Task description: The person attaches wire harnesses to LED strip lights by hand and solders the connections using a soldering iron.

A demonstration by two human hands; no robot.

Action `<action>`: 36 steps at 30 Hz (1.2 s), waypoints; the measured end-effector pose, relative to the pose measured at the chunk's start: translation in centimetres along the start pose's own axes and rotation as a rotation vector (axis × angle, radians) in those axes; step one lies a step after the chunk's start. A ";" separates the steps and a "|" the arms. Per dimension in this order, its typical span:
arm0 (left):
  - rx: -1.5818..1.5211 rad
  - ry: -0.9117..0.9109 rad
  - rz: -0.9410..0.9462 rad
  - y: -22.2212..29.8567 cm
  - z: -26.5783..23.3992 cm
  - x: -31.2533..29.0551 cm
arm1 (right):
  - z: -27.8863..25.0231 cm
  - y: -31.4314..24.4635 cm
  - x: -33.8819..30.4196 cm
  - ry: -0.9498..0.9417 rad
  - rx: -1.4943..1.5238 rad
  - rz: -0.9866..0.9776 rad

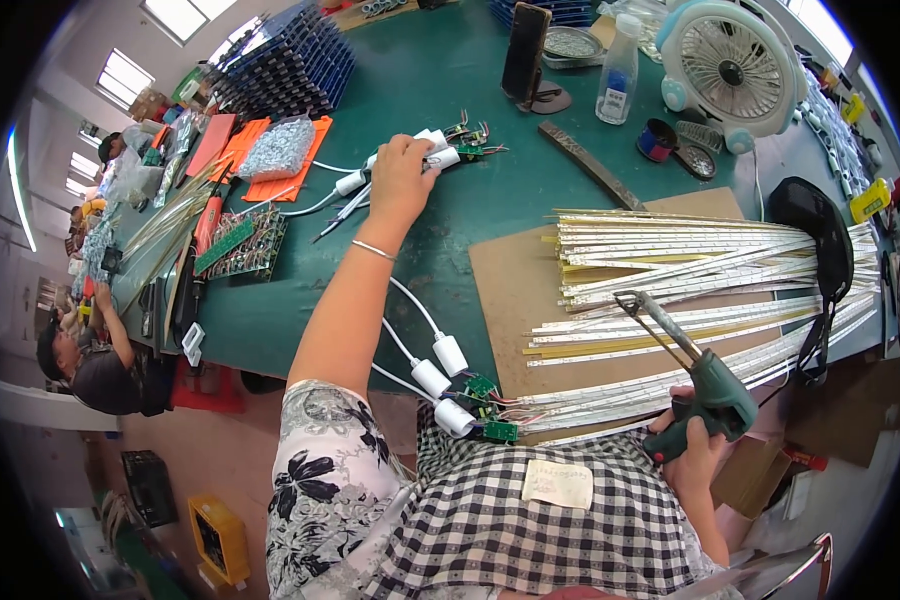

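My left hand (402, 178) reaches across the bench, fingers curled over a bunch of white cylindrical plastic housings (444, 157) on white cables. Small green circuit boards (472, 150) with short wires stick out of their far ends. In my right hand (692, 452) is a green soldering gun (720, 396), its metal tip pointing up and left above the LED strips (680, 260). More white housings (431, 377) with green boards (500, 430) lie at the bench's near edge, against my checked apron. Thin wires run from these boards to the nearest strips.
Cardboard (510, 290) lies under the strips. A solder spool (657, 140), metal bar (592, 166), phone on a stand (523, 60), bottle (618, 75) and fan (730, 70) stand beyond. At left are a board panel (242, 246), a red-handled screwdriver (207, 225) and a bag of small parts (278, 148).
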State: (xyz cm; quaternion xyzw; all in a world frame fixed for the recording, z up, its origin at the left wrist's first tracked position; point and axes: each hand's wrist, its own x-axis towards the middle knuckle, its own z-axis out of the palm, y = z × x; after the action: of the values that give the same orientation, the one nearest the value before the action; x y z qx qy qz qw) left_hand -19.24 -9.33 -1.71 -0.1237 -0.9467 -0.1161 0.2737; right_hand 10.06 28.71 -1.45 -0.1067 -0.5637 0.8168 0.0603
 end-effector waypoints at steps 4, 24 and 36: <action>-0.190 0.198 0.079 -0.6 0.1 -0.5 | 0.4 0.2 0.0 -0.003 -0.022 -0.004; -0.450 -0.536 0.012 15.3 -9.2 -14.1 | -0.5 0.5 -0.7 -0.197 -0.076 0.211; -0.351 -0.510 0.087 15.6 -8.6 -13.8 | -1.8 0.4 -1.2 -0.309 -0.327 0.188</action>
State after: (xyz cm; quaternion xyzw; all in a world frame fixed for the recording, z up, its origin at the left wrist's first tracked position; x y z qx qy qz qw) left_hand 0.96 0.52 0.15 -0.2347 -0.9441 -0.2314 0.0067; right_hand 11.70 29.95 -2.28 -0.0406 -0.6786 0.7233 -0.1210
